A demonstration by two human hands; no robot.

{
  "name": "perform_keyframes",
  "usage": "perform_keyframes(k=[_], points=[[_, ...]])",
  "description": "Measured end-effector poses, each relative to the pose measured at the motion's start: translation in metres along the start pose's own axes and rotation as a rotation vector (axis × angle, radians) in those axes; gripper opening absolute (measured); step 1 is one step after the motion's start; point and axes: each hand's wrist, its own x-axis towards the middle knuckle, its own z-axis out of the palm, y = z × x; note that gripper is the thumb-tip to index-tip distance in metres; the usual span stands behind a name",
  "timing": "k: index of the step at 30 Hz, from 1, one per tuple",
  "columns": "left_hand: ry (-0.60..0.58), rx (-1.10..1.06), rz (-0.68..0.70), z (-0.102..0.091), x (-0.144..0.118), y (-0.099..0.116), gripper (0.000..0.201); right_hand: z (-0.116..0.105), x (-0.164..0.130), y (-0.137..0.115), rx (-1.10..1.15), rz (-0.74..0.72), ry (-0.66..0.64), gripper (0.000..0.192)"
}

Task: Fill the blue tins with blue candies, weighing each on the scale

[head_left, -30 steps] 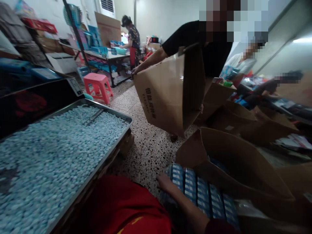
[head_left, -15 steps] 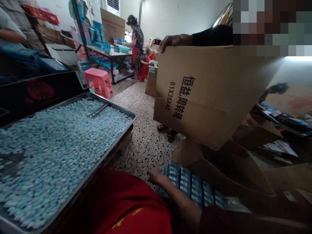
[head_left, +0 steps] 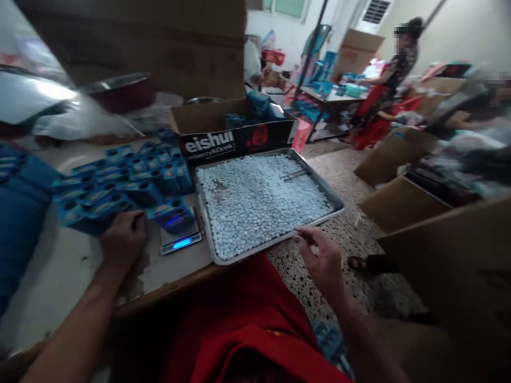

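Note:
My left hand rests on the table beside a group of small blue boxes, its fingers curled in. Whether it holds anything is hidden. Just right of it, a single blue box stands on a small digital scale with a lit display. My right hand hovers by the front right edge of a metal tray, fingers loosely bent and a gap between thumb and forefinger. Pale blue, candy-like pieces fill most of the tray. A metal utensil lies on them.
Behind the tray stands a black-printed carton with blue packs inside. Large cardboard rises at the right, near a person's foot. Blue packs lie low beneath my right forearm. Another person stands at a far table.
My view has swung left, bringing the boxes, scale and my left hand into sight. My right hand has left the blue packs low on the right and come up beside the tray.

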Motion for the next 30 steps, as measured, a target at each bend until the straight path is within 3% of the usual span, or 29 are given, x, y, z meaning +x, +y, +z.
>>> perform_keyframes(k=[2, 6, 8, 12, 15, 19, 23, 25, 28, 30], points=[[0.064, 0.067, -0.033, 0.006, -0.008, -0.018, 0.021, 0.018, 0.049, -0.024, -0.129, -0.274, -0.290, 0.028], [0.064, 0.105, -0.016, 0.020, -0.011, -0.027, 0.025, 0.061, 0.110, -0.034, -0.583, -0.550, -0.681, 0.062], [0.050, 0.118, -0.010, 0.022, -0.012, -0.028, 0.027, 0.080, 0.128, -0.029, -0.675, -0.694, -0.796, 0.063], [0.029, 0.149, -0.005, 0.021, -0.014, -0.029, 0.028, 0.108, 0.165, -0.027, -0.732, -0.870, -0.865, 0.036], [0.019, 0.162, 0.000, 0.021, -0.014, -0.029, 0.029, 0.120, 0.196, -0.032, -0.645, -0.734, -0.929, 0.022], [0.003, 0.159, 0.003, 0.021, -0.014, -0.027, 0.027, 0.122, 0.221, -0.033, -0.236, -0.339, -0.876, 0.013], [-0.010, 0.159, -0.009, 0.022, -0.015, -0.027, 0.027, 0.123, 0.214, -0.026, 0.153, 0.170, -0.888, 0.039], [-0.018, 0.158, -0.013, 0.023, -0.015, -0.026, 0.027, 0.124, 0.206, -0.023, 0.347, 0.340, -0.858, 0.049], [-0.027, 0.157, -0.019, 0.023, -0.016, -0.026, 0.028, 0.126, 0.197, -0.022, 0.476, 0.412, -0.856, 0.060], [-0.027, 0.158, -0.028, 0.023, -0.015, -0.026, 0.030, 0.126, 0.195, -0.025, 0.370, 0.350, -0.875, 0.060]])
